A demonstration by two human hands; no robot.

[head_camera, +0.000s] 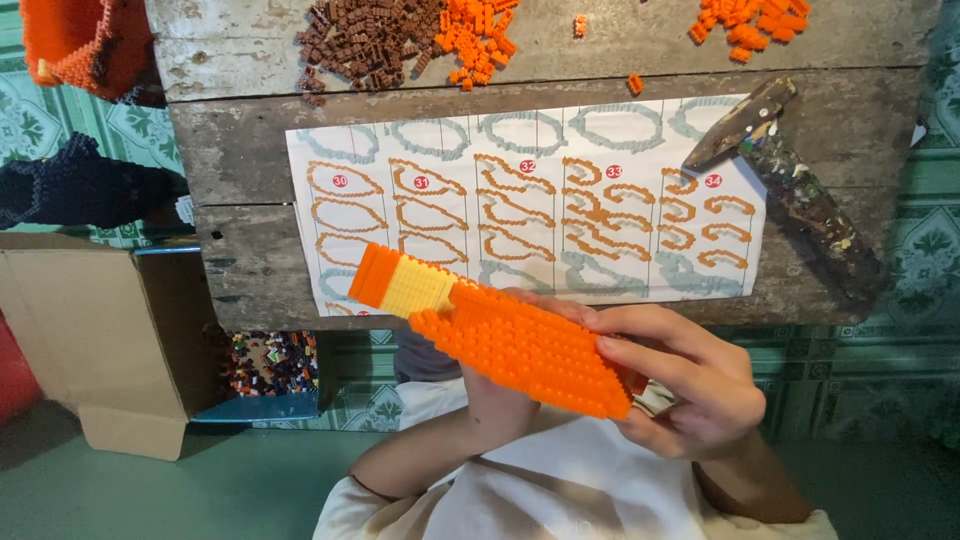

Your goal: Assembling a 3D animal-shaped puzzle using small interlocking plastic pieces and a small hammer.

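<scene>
I hold an orange brick-built model (520, 345) with a yellow band and an orange tip, tilted from upper left to lower right above my lap. My right hand (685, 385) grips its lower right end, fingers curled over the edge. My left hand (500, 395) supports it from underneath and is mostly hidden behind the model. A printed instruction sheet (530, 205) with orange and grey outlines lies on the wooden board (240, 150) just beyond the model.
Piles of small brown bricks (365, 40) and orange bricks (480, 35) lie at the board's far edge, more orange ones (750, 22) to the right. A paint-stained hammer (790, 180) rests on the right. A cardboard box (110, 330) and a tray of mixed bricks (270, 365) sit left.
</scene>
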